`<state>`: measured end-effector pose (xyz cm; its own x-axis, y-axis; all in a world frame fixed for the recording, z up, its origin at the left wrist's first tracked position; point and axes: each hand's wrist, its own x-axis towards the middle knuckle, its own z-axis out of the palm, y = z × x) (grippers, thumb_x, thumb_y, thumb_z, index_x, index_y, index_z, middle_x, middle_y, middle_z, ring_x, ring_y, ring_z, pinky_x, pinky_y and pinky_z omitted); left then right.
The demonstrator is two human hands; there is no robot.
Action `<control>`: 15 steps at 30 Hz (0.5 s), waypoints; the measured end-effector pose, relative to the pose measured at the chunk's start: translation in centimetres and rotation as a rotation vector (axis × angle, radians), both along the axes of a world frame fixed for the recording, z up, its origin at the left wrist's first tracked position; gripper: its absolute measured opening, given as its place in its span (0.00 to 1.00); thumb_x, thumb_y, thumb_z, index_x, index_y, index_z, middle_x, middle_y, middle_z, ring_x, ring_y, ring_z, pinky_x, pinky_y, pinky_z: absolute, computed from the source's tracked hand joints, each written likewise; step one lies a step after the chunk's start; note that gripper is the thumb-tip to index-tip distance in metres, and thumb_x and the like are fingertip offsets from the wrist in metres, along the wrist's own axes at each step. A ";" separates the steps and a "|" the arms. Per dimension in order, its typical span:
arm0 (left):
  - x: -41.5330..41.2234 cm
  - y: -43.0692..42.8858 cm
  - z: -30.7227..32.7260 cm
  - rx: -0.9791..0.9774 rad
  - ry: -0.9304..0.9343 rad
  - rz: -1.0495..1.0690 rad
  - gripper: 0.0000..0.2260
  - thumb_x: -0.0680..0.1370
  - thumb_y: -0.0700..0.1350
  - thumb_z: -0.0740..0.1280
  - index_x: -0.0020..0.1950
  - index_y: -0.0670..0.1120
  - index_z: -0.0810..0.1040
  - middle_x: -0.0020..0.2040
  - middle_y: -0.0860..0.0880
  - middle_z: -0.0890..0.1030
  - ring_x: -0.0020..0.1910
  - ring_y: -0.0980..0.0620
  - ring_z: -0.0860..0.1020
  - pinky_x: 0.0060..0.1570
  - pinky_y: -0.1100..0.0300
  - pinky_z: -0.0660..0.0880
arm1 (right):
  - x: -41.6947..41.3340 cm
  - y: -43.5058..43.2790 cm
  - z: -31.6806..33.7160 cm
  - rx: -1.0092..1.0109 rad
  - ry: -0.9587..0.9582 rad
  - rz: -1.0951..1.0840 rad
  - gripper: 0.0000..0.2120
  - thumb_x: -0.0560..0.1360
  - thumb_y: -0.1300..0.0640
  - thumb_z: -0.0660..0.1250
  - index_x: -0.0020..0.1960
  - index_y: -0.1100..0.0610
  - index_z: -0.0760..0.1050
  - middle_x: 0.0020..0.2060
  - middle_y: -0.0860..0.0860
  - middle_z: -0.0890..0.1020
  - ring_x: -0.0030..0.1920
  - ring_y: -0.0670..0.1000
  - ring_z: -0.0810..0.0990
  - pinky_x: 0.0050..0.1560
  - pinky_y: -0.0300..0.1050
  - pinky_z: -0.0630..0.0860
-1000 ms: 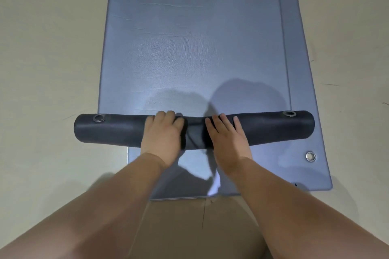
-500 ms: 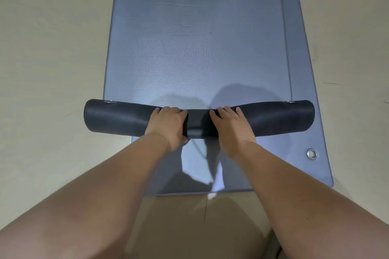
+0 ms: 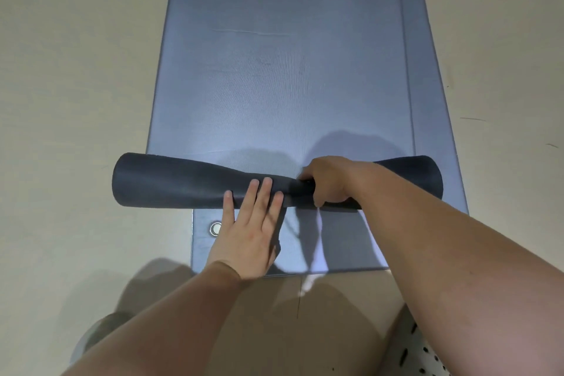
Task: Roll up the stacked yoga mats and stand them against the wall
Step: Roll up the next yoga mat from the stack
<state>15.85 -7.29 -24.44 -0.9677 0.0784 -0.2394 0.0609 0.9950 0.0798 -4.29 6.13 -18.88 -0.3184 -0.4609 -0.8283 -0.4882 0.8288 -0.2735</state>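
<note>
Two blue-grey yoga mats lie stacked on the floor. The top mat (image 3: 283,85) is partly rolled, and its dark roll (image 3: 171,183) lies across the mats near me. The lower mat (image 3: 338,241) shows bare below the roll, with a metal eyelet (image 3: 215,228) at its near left corner. My left hand (image 3: 250,223) lies flat with straight fingers, the fingertips touching the near side of the roll. My right hand (image 3: 328,181) grips the roll's middle, fingers curled over the top and thumb underneath. The roll is pinched thin where I hold it and flares at both ends.
Beige floor (image 3: 76,85) surrounds the mats on both sides. My knees fill the bottom of the view, just short of the mats' near edge. A strip of the lower mat (image 3: 427,70) sticks out along the right side.
The roll has moved further up the mat. My left hand came off the top of the roll and now lies flat below it. My right hand now clasps the roll.
</note>
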 end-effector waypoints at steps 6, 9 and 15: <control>-1.9 -0.5 -0.8 -0.012 -0.142 0.026 0.54 0.68 0.68 0.67 0.81 0.42 0.43 0.82 0.38 0.39 0.81 0.38 0.38 0.73 0.28 0.42 | -0.1 0.4 -0.6 -0.039 -0.010 -0.095 0.26 0.74 0.58 0.73 0.71 0.53 0.74 0.62 0.52 0.79 0.58 0.56 0.77 0.57 0.51 0.75; -3.2 -0.9 -0.9 -0.013 -0.190 0.029 0.57 0.67 0.71 0.65 0.81 0.43 0.38 0.82 0.40 0.35 0.81 0.40 0.34 0.72 0.28 0.36 | 0.0 1.3 -0.5 -0.105 0.039 -0.190 0.32 0.75 0.59 0.70 0.78 0.53 0.68 0.70 0.56 0.77 0.68 0.60 0.75 0.68 0.55 0.73; -7.0 -1.3 0.0 -0.025 -0.181 0.076 0.57 0.69 0.76 0.57 0.78 0.46 0.26 0.79 0.43 0.26 0.79 0.42 0.28 0.73 0.31 0.32 | 5.9 1.8 -2.0 -0.292 0.684 -0.300 0.39 0.73 0.51 0.65 0.82 0.55 0.60 0.77 0.60 0.67 0.76 0.62 0.66 0.79 0.65 0.54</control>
<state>8.81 -8.60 -24.42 -0.9115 -0.0013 -0.4113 -0.0274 0.9980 0.0576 1.58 7.96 -20.90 -0.8570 -0.4428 -0.2636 -0.3935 0.8926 -0.2203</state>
